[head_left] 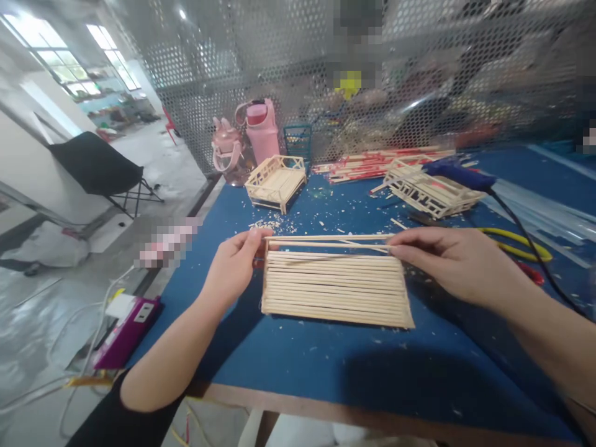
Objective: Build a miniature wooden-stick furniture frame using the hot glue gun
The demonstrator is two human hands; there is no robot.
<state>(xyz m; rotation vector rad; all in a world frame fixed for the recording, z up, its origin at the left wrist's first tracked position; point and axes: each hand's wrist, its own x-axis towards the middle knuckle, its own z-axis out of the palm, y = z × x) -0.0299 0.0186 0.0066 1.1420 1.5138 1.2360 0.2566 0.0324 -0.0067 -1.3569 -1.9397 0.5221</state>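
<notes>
L hand (pixel 233 264) & R hand (pixel 449 261) pinch opposite ends of a thin stick (pixel 328 238), fingers closed on it. Stick sits along far edge of stick panel (pixel 335 288) on blue table (pixel 298 366).

Your 2 hands, forearms out ahead.
Your left hand (pixel 233 264) and right hand (pixel 449 264) both pinch, fingertips turned inward toward each other.
</notes>
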